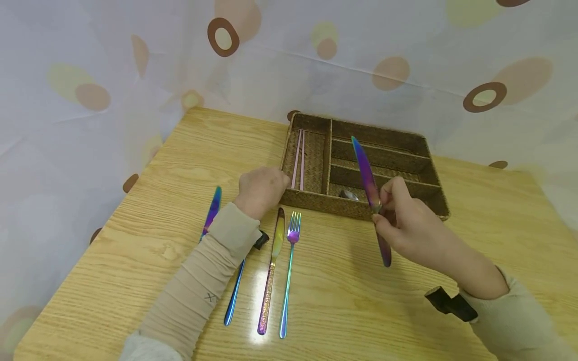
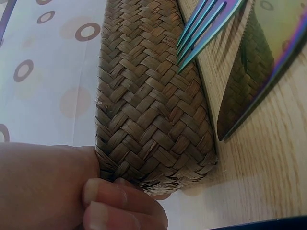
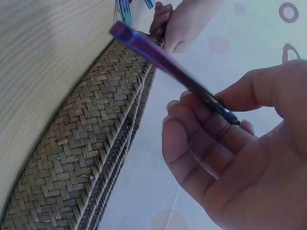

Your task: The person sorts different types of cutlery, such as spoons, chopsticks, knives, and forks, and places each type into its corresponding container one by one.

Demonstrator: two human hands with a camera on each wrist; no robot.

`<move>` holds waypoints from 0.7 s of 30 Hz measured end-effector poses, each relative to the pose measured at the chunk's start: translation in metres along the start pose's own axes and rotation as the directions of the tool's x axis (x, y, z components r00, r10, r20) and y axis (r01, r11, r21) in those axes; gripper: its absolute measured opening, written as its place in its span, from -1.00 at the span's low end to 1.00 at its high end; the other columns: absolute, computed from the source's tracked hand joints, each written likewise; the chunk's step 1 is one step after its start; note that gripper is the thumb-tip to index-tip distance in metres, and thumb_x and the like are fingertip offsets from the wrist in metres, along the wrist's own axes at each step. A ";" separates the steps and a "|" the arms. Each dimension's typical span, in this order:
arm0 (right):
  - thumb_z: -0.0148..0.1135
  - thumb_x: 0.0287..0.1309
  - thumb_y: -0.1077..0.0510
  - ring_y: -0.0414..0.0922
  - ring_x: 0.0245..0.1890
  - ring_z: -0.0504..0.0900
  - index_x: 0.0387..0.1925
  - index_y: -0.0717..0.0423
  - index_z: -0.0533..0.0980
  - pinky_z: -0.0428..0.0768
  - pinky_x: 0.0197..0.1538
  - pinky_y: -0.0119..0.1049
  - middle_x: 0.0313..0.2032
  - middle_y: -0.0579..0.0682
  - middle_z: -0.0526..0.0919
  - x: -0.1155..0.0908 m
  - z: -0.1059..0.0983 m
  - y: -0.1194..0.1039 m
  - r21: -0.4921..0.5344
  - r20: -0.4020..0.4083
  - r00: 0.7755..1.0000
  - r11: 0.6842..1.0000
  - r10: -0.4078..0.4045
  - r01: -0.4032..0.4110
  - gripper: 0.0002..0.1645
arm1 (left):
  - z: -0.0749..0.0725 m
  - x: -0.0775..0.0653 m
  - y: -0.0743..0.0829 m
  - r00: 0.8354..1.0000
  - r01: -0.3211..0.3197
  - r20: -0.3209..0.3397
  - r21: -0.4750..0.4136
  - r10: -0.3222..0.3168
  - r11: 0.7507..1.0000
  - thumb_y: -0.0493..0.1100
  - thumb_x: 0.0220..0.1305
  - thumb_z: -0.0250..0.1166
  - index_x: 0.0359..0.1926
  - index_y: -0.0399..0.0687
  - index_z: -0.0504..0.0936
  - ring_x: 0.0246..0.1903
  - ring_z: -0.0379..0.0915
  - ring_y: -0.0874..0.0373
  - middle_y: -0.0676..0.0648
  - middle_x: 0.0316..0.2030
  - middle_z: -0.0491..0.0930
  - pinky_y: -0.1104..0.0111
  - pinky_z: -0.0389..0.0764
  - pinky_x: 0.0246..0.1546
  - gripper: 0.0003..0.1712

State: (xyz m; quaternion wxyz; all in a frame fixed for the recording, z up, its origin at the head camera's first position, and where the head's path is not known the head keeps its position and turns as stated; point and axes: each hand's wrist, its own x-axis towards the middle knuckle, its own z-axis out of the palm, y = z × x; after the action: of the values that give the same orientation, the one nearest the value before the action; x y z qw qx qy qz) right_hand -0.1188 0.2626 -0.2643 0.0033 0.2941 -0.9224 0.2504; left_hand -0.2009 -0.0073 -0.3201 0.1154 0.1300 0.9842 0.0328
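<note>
My right hand (image 1: 411,225) pinches a purple-blue knife (image 1: 365,170) near its middle, blade tip up, above the front wall of a woven tray (image 1: 316,201). In the right wrist view, thumb and fingers of that hand (image 3: 249,143) meet on the knife (image 3: 163,62). The tray's front left corner is gripped by my left hand (image 1: 262,190); the left wrist view shows curled fingers (image 2: 127,203) at that corner. Pink chopsticks (image 1: 296,158) lie in the left compartment. A shiny metal piece (image 1: 348,194) shows in the front right compartment, its rest hidden.
On the wooden table (image 1: 343,321), in front of the tray, lie a rainbow knife (image 1: 271,276) and a fork (image 1: 289,271). Another knife (image 1: 213,208) and a blue handle (image 1: 235,296) are partly covered by my left arm. A patterned cloth (image 1: 316,60) hangs behind.
</note>
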 end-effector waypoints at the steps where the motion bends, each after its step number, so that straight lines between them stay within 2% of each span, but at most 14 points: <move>1: 0.09 0.28 0.44 -0.37 -0.68 0.26 -0.14 0.19 0.10 0.31 -0.63 -0.41 -0.56 -0.08 0.40 0.001 -0.001 0.000 0.001 -0.002 1.000 1.000 -0.009 0.009 -0.65 | 0.000 0.000 0.000 1.000 0.000 -0.003 0.001 0.000 1.000 -0.20 0.56 -0.06 -0.09 0.08 0.59 -0.61 0.13 0.19 -0.02 -0.54 0.28 0.37 0.29 -0.63 -0.73; 7: 0.07 0.27 0.46 -0.39 -0.68 0.20 -0.09 0.23 0.11 0.28 -0.63 -0.42 -0.55 -0.09 0.40 0.003 -0.003 0.002 0.005 -0.035 0.997 0.998 -0.065 0.066 -0.65 | 0.001 0.000 -0.001 1.000 -0.001 -0.023 0.006 0.001 1.000 -0.19 0.56 -0.06 -0.11 0.07 0.60 -0.62 0.14 0.19 -0.02 -0.55 0.28 0.37 0.30 -0.64 -0.73; 16: 0.00 0.27 0.46 -0.36 -0.66 0.21 -0.09 0.25 0.08 0.30 -0.61 -0.40 -0.58 -0.09 0.35 0.006 -0.013 0.016 -0.030 -0.023 0.999 0.999 -0.044 0.043 -0.67 | 0.002 -0.001 0.000 0.999 0.002 -0.045 -0.006 -0.003 1.000 -0.13 0.57 -0.06 -0.19 0.02 0.59 -0.63 0.11 0.20 0.00 -0.59 0.23 0.37 0.28 -0.65 -0.71; 18: -0.01 0.28 0.45 -0.36 -0.68 0.21 -0.08 0.25 0.07 0.29 -0.63 -0.39 -0.60 -0.08 0.35 0.008 -0.017 0.021 -0.029 -0.017 1.000 0.999 -0.022 0.021 -0.68 | 0.003 0.000 0.000 0.999 0.001 -0.048 -0.003 -0.001 1.000 -0.14 0.57 -0.06 -0.18 0.02 0.60 -0.63 0.12 0.20 -0.01 -0.59 0.25 0.37 0.30 -0.65 -0.72; 21: -0.08 0.35 0.41 -0.33 -0.66 0.40 -0.05 0.24 0.03 0.42 -0.62 -0.35 -0.56 0.01 0.45 0.011 -0.023 0.029 0.043 0.021 0.998 0.997 0.067 -0.067 -0.70 | 0.003 0.000 0.000 0.999 -0.003 -0.048 0.012 0.004 1.000 -0.16 0.57 -0.06 -0.15 0.03 0.60 -0.61 0.15 0.20 -0.01 -0.57 0.29 0.36 0.33 -0.64 -0.72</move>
State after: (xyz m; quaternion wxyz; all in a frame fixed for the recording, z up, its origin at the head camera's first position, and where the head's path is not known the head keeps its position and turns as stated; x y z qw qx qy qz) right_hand -0.1465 0.2873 -0.2560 -0.0203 0.2654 -0.9260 0.2676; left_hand -0.2005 -0.0070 -0.3232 0.0906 0.1316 0.9867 0.0301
